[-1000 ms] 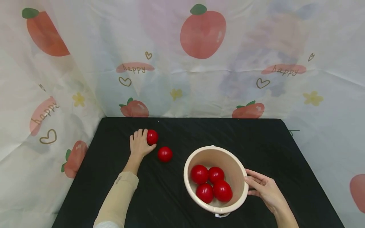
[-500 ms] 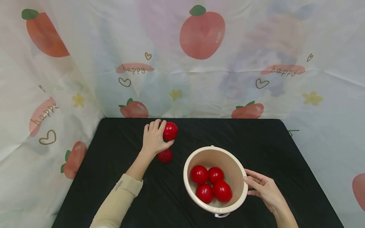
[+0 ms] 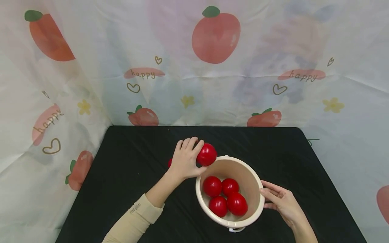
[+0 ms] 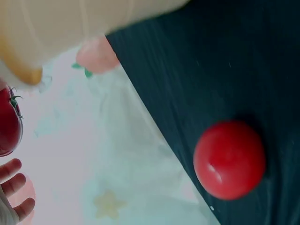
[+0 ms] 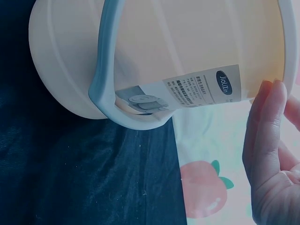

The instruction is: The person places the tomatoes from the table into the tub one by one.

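My left hand (image 3: 186,160) holds a red tomato (image 3: 207,154) just over the far-left rim of a cream plastic bucket (image 3: 258,202). A green stem shows on this tomato (image 4: 8,124) in the left wrist view, at the left edge near my fingertips (image 4: 15,183). Inside the bucket, several tomatoes (image 3: 237,203) lie on the bottom. At the bucket's right side my right hand (image 3: 282,204) pinches the rim between thumb and fingers. Another tomato (image 4: 229,159) rests on the black table; in the head view my left hand hides most of it.
The black cloth-covered table (image 3: 304,162) ends at a printed fabric backdrop (image 3: 218,94) behind and at the left. The bucket's handle (image 5: 104,70) hangs down along its outside, beside a paper label (image 5: 206,89).
My left hand has lifted the tomato from the table's far left and carried it right to the bucket's rim, passing over the other tomato. My right hand and the bucket stay put.
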`<act>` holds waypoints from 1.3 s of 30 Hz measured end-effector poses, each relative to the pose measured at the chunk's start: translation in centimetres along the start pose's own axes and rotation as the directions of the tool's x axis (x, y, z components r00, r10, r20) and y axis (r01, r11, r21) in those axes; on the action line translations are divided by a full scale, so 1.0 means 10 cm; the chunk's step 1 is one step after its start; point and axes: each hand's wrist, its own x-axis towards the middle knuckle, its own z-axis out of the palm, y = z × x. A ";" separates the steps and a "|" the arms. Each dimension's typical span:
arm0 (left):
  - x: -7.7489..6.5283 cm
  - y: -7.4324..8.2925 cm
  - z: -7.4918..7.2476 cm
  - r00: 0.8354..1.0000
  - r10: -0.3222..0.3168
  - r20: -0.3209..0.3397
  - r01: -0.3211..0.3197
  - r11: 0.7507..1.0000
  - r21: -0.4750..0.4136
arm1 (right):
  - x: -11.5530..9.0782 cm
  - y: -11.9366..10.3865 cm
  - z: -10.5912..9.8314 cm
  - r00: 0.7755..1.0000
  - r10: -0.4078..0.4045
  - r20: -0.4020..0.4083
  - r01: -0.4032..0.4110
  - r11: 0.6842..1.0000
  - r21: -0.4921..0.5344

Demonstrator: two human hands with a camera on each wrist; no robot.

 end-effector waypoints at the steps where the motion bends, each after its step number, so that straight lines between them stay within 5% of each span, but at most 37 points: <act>1: 0.00 0.05 0.00 1.000 0.014 0.004 -0.014 1.000 -0.006 | -0.01 -0.01 0.00 1.000 -0.003 0.005 0.003 1.000 -0.003; 9: -0.04 0.37 0.04 0.985 0.105 0.137 -0.105 0.994 -0.005 | -0.15 -0.20 0.05 0.980 -0.143 0.138 0.133 0.988 0.075; 17: -0.06 0.59 0.16 0.951 0.214 0.222 -0.220 0.975 0.005 | 0.01 0.03 -0.04 0.996 -0.058 0.063 0.056 0.998 0.022; 21: -0.02 0.67 0.20 0.921 0.270 0.282 -0.285 0.958 0.014 | -0.07 -0.08 0.01 0.984 -0.134 0.122 0.125 0.989 0.080; 26: 0.02 0.74 0.25 0.878 0.327 0.350 -0.366 0.929 0.051 | 0.04 0.06 -0.05 0.997 -0.046 0.058 0.046 0.999 0.008; 36: 0.07 0.85 0.35 0.804 0.373 0.464 -0.479 0.868 0.131 | 0.04 0.05 -0.04 0.997 -0.049 0.053 0.048 0.999 0.013; 39: 0.09 0.88 0.38 0.780 0.380 0.497 -0.513 0.843 0.162 | -0.02 -0.03 -0.01 0.990 -0.097 0.104 0.093 0.995 0.047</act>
